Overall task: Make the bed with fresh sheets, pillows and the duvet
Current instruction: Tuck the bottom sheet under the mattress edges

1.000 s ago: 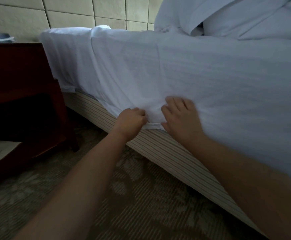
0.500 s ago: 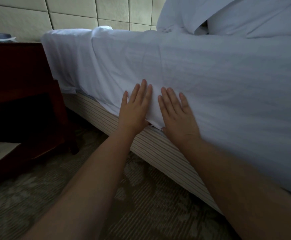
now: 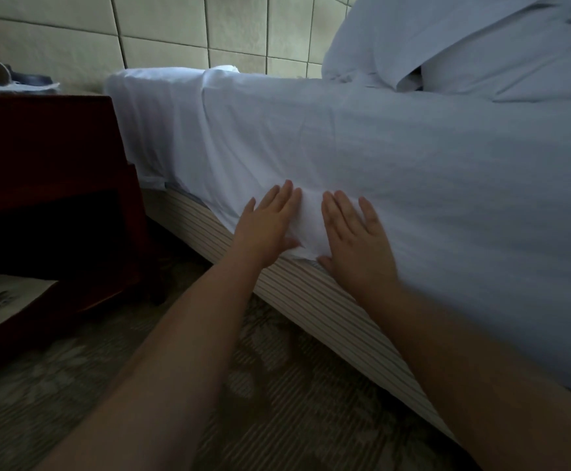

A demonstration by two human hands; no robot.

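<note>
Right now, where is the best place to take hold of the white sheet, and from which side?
Probably at the loose lower edge of the white sheet, between the left hand and the right hand. Both rest flat on it with straight fingers. There the hem hangs free over the striped bed base, so come from below, pinching upward.

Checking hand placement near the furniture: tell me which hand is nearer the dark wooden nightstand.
Left. The left hand lies flat on the white sheet, on the side toward the nightstand; the right hand presses the sheet beside it, farther along the bed.
</note>
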